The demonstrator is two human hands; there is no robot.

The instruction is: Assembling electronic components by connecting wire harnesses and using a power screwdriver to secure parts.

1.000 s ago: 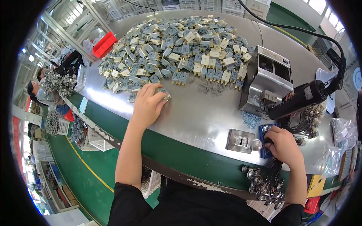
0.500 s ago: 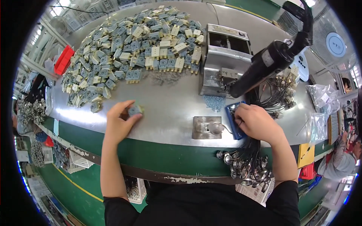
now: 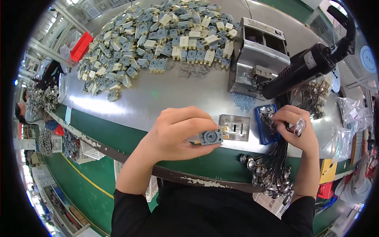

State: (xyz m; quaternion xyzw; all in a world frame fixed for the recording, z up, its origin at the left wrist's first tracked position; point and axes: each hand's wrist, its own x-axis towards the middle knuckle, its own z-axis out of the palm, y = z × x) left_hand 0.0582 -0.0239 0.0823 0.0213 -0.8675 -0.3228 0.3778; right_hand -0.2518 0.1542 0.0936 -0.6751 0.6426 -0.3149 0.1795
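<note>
My left hand [image 3: 177, 132] pinches a grey plastic block [image 3: 210, 136] with a round recessed centre and brass tabs, between thumb and fingers. The block hangs over the bench's front edge, just left of a steel fixture plate [image 3: 241, 133] with a slot in it. My right hand [image 3: 298, 128] is closed with a round shiny metal piece [image 3: 301, 127] held against its fingers. Its fingertips are over the right side of a blue tray [image 3: 261, 125] of small metal parts. What the fingertips themselves pinch, if anything, is too small to make out.
A large pile of grey and cream blocks [image 3: 173, 35] covers the back left. Behind the fixture stand a steel machine [image 3: 252, 59] and a black cylindrical tool [image 3: 300, 71]. Small blue screws [image 3: 244, 102] lie before the machine. Black-wired metal pieces [image 3: 272, 177] hang over the front edge.
My left hand has brought the grey block rightward, close to the fixture plate. The round metal piece has left the plate and is in my right hand, which has drawn toward the tray's right edge.
</note>
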